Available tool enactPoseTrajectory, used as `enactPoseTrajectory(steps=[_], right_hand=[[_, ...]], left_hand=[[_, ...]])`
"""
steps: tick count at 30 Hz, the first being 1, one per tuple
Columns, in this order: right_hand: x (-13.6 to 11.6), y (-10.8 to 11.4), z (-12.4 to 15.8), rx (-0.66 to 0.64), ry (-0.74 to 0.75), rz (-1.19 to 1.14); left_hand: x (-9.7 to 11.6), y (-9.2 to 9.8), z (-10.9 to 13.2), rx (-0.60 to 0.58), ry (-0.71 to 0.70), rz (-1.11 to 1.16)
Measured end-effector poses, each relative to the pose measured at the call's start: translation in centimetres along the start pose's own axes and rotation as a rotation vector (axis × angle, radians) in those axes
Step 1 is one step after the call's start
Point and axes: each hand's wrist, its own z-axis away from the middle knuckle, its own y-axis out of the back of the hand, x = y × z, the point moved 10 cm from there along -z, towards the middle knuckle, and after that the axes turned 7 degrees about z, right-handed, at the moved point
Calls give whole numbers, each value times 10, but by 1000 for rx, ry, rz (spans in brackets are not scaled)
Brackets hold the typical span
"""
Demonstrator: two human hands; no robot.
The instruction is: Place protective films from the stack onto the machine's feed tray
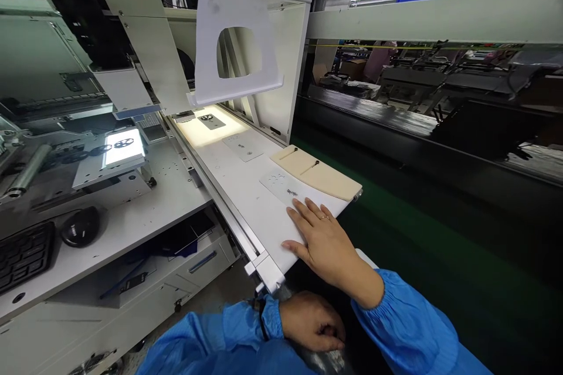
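My right hand lies palm down with its fingers spread, at the near end of a white conveyor belt. Its fingertips are at the lower edge of a thin, pale phone-sized sheet with small round marks and a dark print. Curled in loosely, my left hand rests low by my body, and I see nothing held in it. Farther up the belt lies a second pale sheet. Beyond that, a grey panel with dark rings sits on the lit part.
A cream board with two slots and dark knobs edges the belt's right side. White machine housing with a cut-out cover overhangs the far end. On the left are a metal rail, a glowing plate, a mouse and a keyboard.
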Motion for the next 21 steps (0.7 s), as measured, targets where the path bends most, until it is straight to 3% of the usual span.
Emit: enactPoseTrajectory(steps=[21], right_hand=[[5,5,-1,6,-33,44]], left_hand=[[-11,-9,-3,-25,5,72]])
